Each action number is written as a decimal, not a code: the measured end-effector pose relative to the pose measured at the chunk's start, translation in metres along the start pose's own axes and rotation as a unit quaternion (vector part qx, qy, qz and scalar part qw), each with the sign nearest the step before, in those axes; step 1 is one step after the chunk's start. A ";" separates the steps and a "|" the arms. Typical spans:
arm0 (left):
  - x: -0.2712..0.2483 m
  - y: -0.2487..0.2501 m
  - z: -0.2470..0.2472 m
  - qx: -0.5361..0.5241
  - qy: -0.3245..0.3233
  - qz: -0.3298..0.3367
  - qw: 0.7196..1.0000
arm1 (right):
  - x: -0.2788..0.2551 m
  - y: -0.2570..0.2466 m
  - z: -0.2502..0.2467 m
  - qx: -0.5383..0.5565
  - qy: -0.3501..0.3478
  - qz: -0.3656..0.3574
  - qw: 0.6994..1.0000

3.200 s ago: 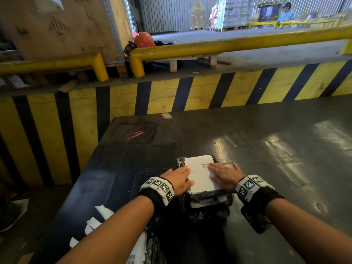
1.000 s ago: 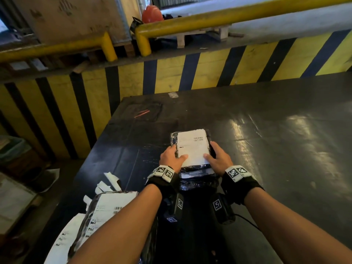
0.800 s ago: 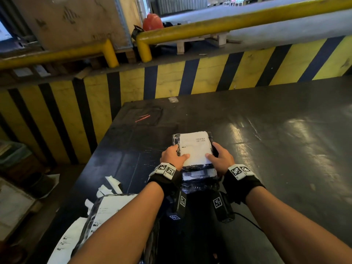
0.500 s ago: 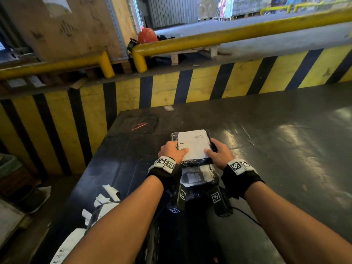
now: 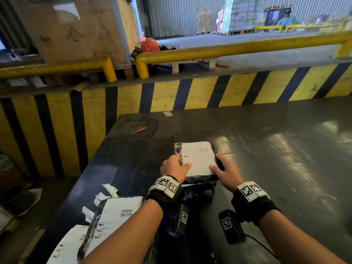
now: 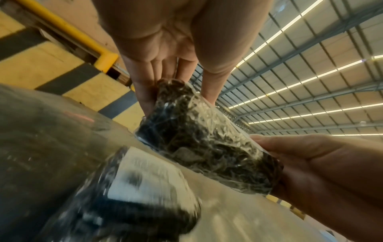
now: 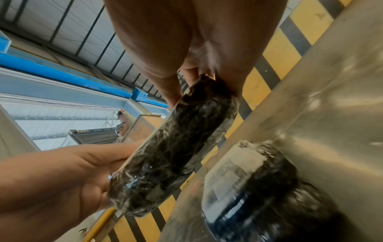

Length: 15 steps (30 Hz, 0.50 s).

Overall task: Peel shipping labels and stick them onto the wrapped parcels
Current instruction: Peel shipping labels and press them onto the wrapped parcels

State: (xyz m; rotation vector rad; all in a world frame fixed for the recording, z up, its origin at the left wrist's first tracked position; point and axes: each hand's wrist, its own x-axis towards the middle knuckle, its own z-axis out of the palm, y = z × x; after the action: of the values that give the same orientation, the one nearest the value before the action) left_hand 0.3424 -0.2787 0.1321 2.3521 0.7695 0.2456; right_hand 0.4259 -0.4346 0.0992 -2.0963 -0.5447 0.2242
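Note:
I hold a black film-wrapped parcel level above the dark table, its white shipping label facing up. My left hand grips its left edge, thumb on the label. My right hand grips the right edge the same way. In the left wrist view the parcel hangs clear of the table between both hands. The right wrist view shows the same parcel end-on. A second labelled parcel lies just under it, also seen blurred in the left wrist view and the right wrist view.
Another labelled parcel sits at the table's near left corner among white backing scraps. A yellow-and-black striped wall with a yellow rail stands behind the table. A red mark lies at the far left.
Earlier both hands pressed the label flat on the parcel lying on the table. Now they grip its edges and hold it lifted, slightly farther forward over the second parcel.

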 end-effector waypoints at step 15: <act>-0.116 -0.078 0.066 -0.030 -0.124 0.011 0.992 | -0.162 0.045 0.030 -0.023 -0.006 0.141 0.990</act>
State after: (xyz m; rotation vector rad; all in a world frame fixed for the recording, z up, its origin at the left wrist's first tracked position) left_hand 0.2354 -0.3326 0.0343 2.2799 0.6089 -0.0145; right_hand 0.2854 -0.5085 0.0372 -2.2139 -0.2586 0.3893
